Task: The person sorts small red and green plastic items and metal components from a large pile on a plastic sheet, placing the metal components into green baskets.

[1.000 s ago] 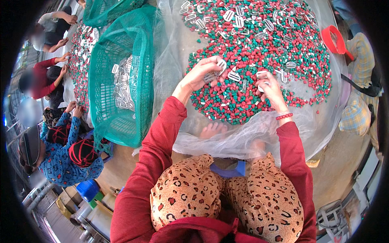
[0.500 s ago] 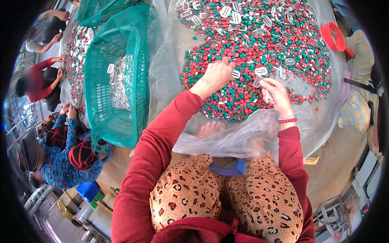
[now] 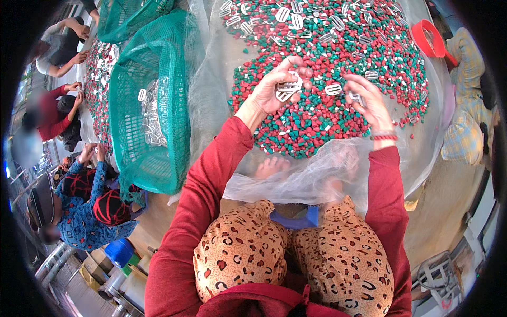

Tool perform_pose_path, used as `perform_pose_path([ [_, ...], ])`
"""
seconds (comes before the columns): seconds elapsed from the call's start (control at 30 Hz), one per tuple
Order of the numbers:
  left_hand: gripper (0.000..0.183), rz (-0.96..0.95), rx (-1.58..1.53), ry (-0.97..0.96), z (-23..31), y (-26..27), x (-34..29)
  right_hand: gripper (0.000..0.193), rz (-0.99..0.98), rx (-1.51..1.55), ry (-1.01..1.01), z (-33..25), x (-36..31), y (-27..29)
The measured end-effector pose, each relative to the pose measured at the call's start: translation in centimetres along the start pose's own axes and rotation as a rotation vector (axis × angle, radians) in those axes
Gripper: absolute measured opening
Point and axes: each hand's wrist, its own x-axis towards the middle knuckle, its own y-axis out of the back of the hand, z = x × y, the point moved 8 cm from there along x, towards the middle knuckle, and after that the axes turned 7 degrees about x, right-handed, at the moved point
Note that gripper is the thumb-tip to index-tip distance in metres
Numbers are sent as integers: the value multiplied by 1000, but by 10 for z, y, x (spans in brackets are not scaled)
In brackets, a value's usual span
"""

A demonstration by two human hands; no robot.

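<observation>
Over a wide spread of small red and green cone-shaped stones [image 3: 303, 127], my left hand [image 3: 266, 91] is turned up with its fingers curled round several silvery slotted slide buckles [image 3: 288, 87]. To its right, my right hand [image 3: 374, 105] pinches another silvery buckle [image 3: 356, 98] between thumb and fingers; its other fingers partly hide the piece. A loose slide buckle [image 3: 333, 90] lies on the stones between the two hands. More buckles [image 3: 297, 21] are scattered at the far side of the spread.
A green basket [image 3: 119, 132] lined with netting stands at the left, holding a heap of buckles [image 3: 153, 121]. Clear plastic sheeting [image 3: 317, 185] borders the stones. A red round scoop-like container [image 3: 429, 38] is at the far right. People [image 3: 95, 211] work along the left.
My left hand has lifted from the stones and turned, showing the buckles in it. My right hand has shifted slightly right and up, still with a buckle.
</observation>
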Motion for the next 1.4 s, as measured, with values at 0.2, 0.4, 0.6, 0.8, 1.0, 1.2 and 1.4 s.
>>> perform_pose_path([
  [0.2, 24, -26, 76, 154, -48, 14, 7, 26, 337, -1357, 680, 18, 31, 22],
  [0.4, 52, 4, -72, 412, -75, 17, -19, 9, 263, -816, 258, -7, 4, -5],
  [0.6, 70, -44, -476, 378, -81, -20, -43, 27, -221, -1245, 354, -30, -46, -173],
  [0.8, 37, -3, -786, 111, -2, -5, -53, 39, 92, -961, 393, -72, -34, -126],
  [1.0, 17, 141, -333, -627, 186, 20, -188, 36, 138, -1064, 158, 33, 40, 30],
  [1.2, 38, 1486, 878, -443, 238, 134, -336, 41, 102, -755, 139, 81, 38, -25],
  [1.4, 45, 1580, 2134, -762, 226, 55, -279, 48, -121, -1312, 566, 94, -19, -146],
])
